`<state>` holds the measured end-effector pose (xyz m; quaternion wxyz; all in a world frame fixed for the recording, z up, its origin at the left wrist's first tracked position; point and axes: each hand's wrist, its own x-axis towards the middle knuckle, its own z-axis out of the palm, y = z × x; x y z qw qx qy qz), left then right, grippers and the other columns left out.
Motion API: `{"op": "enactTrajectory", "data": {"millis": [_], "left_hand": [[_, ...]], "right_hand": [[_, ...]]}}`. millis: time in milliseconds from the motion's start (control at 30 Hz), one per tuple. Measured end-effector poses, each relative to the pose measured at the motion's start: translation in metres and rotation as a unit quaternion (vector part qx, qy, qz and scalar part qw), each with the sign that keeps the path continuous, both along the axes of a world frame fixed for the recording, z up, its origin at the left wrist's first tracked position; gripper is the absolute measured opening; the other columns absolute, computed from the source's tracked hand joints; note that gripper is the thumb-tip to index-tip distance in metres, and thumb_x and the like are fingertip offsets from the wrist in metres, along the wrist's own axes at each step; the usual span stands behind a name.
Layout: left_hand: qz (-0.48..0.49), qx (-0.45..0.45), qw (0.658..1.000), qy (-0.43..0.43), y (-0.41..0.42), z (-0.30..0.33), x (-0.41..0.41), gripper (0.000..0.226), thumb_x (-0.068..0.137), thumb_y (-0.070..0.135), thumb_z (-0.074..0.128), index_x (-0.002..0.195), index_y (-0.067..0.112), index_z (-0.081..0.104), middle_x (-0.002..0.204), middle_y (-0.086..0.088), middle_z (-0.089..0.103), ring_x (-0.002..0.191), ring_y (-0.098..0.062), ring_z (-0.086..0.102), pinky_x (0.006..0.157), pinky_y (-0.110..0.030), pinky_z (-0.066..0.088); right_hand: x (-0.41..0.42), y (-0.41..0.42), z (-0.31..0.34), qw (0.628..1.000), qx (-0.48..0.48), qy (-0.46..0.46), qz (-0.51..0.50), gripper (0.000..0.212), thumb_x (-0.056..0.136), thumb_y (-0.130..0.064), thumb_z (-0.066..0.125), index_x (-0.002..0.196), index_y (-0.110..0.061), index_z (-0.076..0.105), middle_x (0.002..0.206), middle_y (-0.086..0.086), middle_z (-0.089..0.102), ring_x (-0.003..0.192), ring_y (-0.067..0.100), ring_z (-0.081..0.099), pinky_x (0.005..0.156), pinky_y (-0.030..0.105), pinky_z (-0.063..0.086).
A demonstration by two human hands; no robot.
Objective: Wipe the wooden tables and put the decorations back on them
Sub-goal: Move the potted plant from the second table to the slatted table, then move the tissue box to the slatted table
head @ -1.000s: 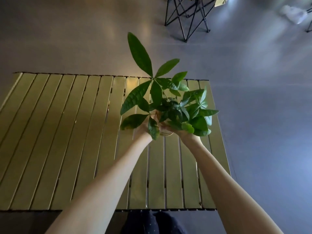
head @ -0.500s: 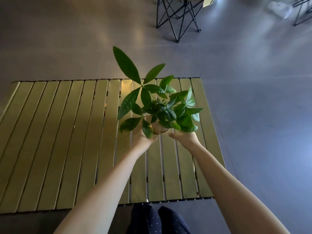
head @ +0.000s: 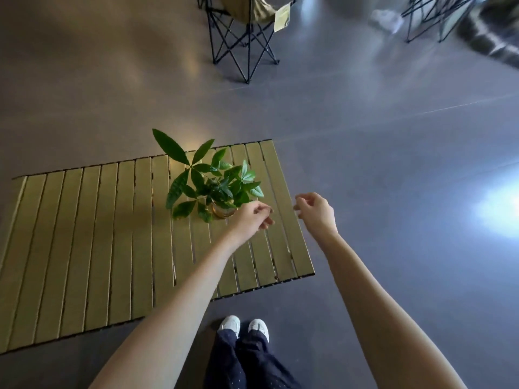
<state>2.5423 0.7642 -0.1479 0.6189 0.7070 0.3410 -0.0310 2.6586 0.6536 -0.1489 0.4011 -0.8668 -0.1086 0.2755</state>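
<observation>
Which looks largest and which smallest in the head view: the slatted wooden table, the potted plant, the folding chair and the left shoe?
1. slatted wooden table
2. potted plant and folding chair: they look similar; the chair stands farther away and is cut off by the top edge, so I do not rank them.
3. left shoe

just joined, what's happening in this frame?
A person stands at a slatted wooden table. The potted plant sits on the table near its right end. Neither hand holds it: the left hand hovers beside the pot, the right hand is off the table's right edge, both with loosely curled fingers, holding nothing.
</observation>
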Motion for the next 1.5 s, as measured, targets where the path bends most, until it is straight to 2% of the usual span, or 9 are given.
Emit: {"op": "enactTrajectory", "data": {"millis": [133, 200, 367, 500, 700, 800, 933, 1233, 1500], "left_hand": [[-0.063, -0.006, 0.998, -0.031, -0.032, 0.066, 0.031, 0.02, 0.1, 0.018, 0.04, 0.101, 0.011, 0.059, 0.084, -0.001, 0.067, 0.068, -0.009, 0.061, 0.06, -0.019, 0.043], [-0.099, 0.007, 0.994, -0.055, -0.054, 0.098, 0.056, 0.019, 0.1, 0.016, 0.039, 0.094, 0.014, 0.057, 0.08, 0.0, 0.065, 0.059, -0.002, 0.059, 0.055, -0.014, 0.041], [-0.22, 0.034, 0.965, -0.136, -0.13, 0.164, 0.098, 0.015, 0.098, 0.012, 0.042, 0.094, 0.011, 0.056, 0.074, 0.002, 0.061, 0.058, -0.006, 0.055, 0.047, -0.007, 0.038], [-0.343, 0.048, 0.921, -0.179, -0.208, 0.194, 0.103, 0.016, 0.097, 0.012, 0.043, 0.099, 0.008, 0.059, 0.075, 0.002, 0.063, 0.062, -0.01, 0.056, 0.049, -0.007, 0.039], [-0.546, -0.009, 0.817, -0.184, -0.37, 0.221, 0.055, 0.016, 0.098, 0.016, 0.042, 0.099, 0.011, 0.058, 0.076, 0.001, 0.061, 0.061, -0.008, 0.056, 0.056, -0.017, 0.041], [-0.627, -0.037, 0.753, -0.199, -0.454, 0.233, 0.008, 0.016, 0.098, 0.016, 0.044, 0.1, 0.01, 0.058, 0.075, 0.0, 0.06, 0.053, -0.002, 0.056, 0.051, -0.013, 0.039], [-0.717, -0.048, 0.655, -0.234, -0.559, 0.241, -0.067, 0.018, 0.096, 0.018, 0.048, 0.098, 0.009, 0.063, 0.076, 0.0, 0.063, 0.064, -0.01, 0.056, 0.052, -0.009, 0.042], [-0.837, -0.036, 0.462, -0.292, -0.764, 0.251, -0.253, 0.014, 0.095, 0.027, 0.049, 0.097, 0.021, 0.062, 0.083, 0.006, 0.066, 0.079, -0.011, 0.063, 0.077, -0.028, 0.052], [-0.875, -0.059, 0.381, -0.292, -0.884, 0.25, -0.364, 0.015, 0.096, 0.026, 0.048, 0.099, 0.022, 0.062, 0.085, 0.006, 0.067, 0.068, -0.006, 0.057, 0.069, -0.026, 0.048]], "right_hand": [[0.011, -0.045, 0.064, 0.997, 0.031, -0.044, -0.057, 0.018, 0.09, -0.025, 0.049, 0.097, -0.022, 0.065, 0.082, -0.007, 0.068, 0.086, 0.02, 0.065, 0.084, 0.041, 0.053], [0.018, -0.076, 0.097, 0.99, 0.045, -0.077, -0.106, 0.016, 0.091, -0.027, 0.049, 0.095, -0.024, 0.065, 0.08, -0.01, 0.067, 0.082, 0.018, 0.065, 0.082, 0.041, 0.054], [0.014, -0.167, 0.164, 0.953, 0.016, -0.168, -0.251, 0.023, 0.093, -0.032, 0.045, 0.1, -0.022, 0.064, 0.089, -0.005, 0.068, 0.083, 0.017, 0.064, 0.071, 0.031, 0.05], [-0.022, -0.25, 0.194, 0.904, 0.011, -0.205, -0.374, 0.028, 0.093, -0.032, 0.044, 0.107, -0.018, 0.064, 0.097, 0.0, 0.07, 0.089, 0.02, 0.064, 0.081, 0.04, 0.053], [-0.14, -0.395, 0.221, 0.786, -0.029, -0.247, -0.566, 0.027, 0.095, -0.027, 0.044, 0.106, -0.015, 0.065, 0.097, 0.005, 0.07, 0.087, 0.023, 0.065, 0.082, 0.039, 0.052], [-0.216, -0.465, 0.232, 0.717, -0.069, -0.252, -0.646, 0.022, 0.094, -0.028, 0.046, 0.101, -0.017, 0.065, 0.096, 0.008, 0.07, 0.089, 0.027, 0.065, 0.08, 0.04, 0.052], [-0.331, -0.541, 0.249, 0.637, -0.106, -0.242, -0.724, 0.024, 0.096, -0.032, 0.045, 0.105, -0.019, 0.063, 0.1, 0.003, 0.068, 0.092, 0.021, 0.063, 0.082, 0.037, 0.051], [-0.561, -0.679, 0.256, 0.471, -0.175, -0.179, -0.846, 0.029, 0.097, -0.04, 0.042, 0.116, -0.025, 0.059, 0.114, -0.003, 0.063, 0.102, 0.016, 0.059, 0.087, 0.032, 0.05], [-0.698, -0.738, 0.256, 0.388, -0.171, -0.177, -0.888, 0.021, 0.096, -0.038, 0.044, 0.103, -0.027, 0.061, 0.112, -0.002, 0.064, 0.106, 0.016, 0.058, 0.088, 0.032, 0.047]]}}
